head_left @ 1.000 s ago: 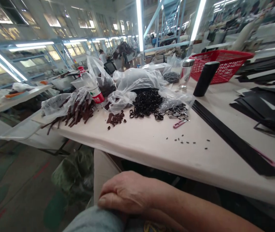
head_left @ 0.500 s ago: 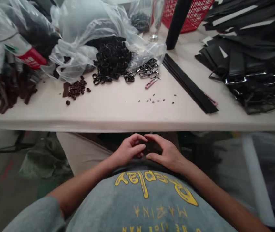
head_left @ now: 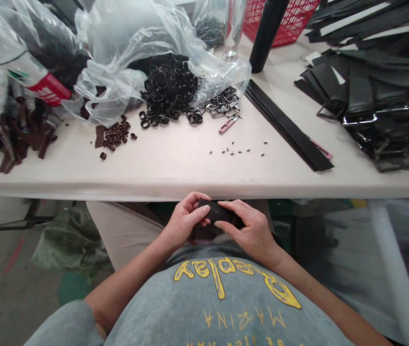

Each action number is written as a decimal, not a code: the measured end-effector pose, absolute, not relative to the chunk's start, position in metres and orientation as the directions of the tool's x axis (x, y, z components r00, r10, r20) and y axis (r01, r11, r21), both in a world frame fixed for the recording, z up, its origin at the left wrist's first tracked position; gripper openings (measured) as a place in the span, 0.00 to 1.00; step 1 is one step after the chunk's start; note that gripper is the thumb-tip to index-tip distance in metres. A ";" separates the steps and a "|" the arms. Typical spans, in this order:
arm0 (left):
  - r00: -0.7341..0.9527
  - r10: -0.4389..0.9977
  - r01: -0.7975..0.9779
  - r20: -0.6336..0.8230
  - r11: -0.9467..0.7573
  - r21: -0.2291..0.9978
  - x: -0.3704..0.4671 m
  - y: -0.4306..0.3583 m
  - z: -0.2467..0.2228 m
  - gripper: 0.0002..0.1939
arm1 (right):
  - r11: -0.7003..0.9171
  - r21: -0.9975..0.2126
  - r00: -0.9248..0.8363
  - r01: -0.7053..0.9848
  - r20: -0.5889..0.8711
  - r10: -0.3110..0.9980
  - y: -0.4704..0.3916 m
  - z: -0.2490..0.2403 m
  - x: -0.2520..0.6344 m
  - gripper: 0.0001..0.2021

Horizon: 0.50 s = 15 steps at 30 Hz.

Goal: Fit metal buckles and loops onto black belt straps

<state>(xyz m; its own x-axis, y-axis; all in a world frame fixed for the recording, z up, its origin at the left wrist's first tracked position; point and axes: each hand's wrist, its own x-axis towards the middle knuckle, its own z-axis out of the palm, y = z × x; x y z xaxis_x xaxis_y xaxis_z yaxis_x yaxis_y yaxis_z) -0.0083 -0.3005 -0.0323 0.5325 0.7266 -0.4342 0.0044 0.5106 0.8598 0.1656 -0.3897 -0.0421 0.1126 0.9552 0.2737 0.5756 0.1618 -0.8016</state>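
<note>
Black object (head_left: 219,213) is pinched thumb-to-fingers in each grip — left hand (head_left: 186,217) and right hand (head_left: 253,227).

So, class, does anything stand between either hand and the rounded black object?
Nothing visible: the left hand and right hand hold the rounded black object between them, in front of the table's near edge.

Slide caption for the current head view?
Left hand and right hand hold a black object before a table bearing black loops.
</note>
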 end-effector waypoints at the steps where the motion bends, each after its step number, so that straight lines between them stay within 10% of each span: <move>1: 0.540 0.726 0.003 -0.426 0.504 0.864 -0.008 -0.300 -0.030 0.20 | 0.172 -0.799 0.106 0.576 0.281 0.954 -0.389 -0.042 0.165 0.15; 8: 0.672 0.672 -0.027 -0.312 0.444 0.896 -0.009 -0.287 -0.009 0.22 | 0.230 -0.751 0.076 0.619 0.349 0.934 -0.381 -0.038 0.171 0.07; 15: 0.420 0.903 0.150 0.091 -0.168 0.974 -0.047 -0.179 0.012 0.14 | 0.215 -0.674 0.120 0.706 0.413 0.903 -0.379 -0.048 0.200 0.09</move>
<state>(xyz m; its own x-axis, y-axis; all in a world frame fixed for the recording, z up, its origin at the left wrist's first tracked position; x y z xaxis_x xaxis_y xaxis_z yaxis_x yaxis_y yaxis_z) -0.0468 -0.1786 0.0115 0.4201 0.9029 0.0910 0.1501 -0.1681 0.9743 0.2004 -0.3790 -0.0477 0.1196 0.9027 0.4133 0.7064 0.2152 -0.6743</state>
